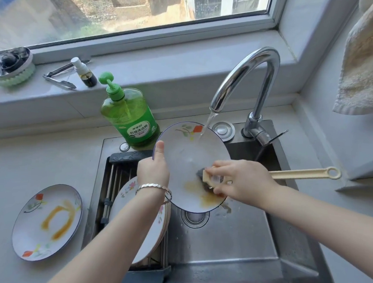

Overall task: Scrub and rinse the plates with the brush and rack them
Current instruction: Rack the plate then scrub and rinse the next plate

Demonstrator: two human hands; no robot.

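sink [240, 244]: steel basin set in the desk [25, 156]; I place everything below by it.
held plate [189, 154]: over the sink, tilted towards me, with a brown-orange smear on its lower part; running water lands near its upper edge.
left hand [153, 170]: I see it gripping the left rim of the held plate, thumb on the face, fingers hidden behind.
right hand [242, 180]: over the sink, fingers curled round the brush near its head.
brush [302, 172]: dark head pressed on the held plate beside the smear; cream handle reaches out past the sink's right edge.
faucet [247, 79]: at the sink's back right, running.
rack [112, 180]: in the left part of the sink.
racked plates [140, 222]: on edge in the rack, partly under my left forearm; I cannot count them.
dirty plate [47, 222]: flat on the desk left of the sink, smeared orange.
soap bottle [130, 115]: green, at the sink's back left corner.
towel [372, 55]: hanging above and right of the sink.
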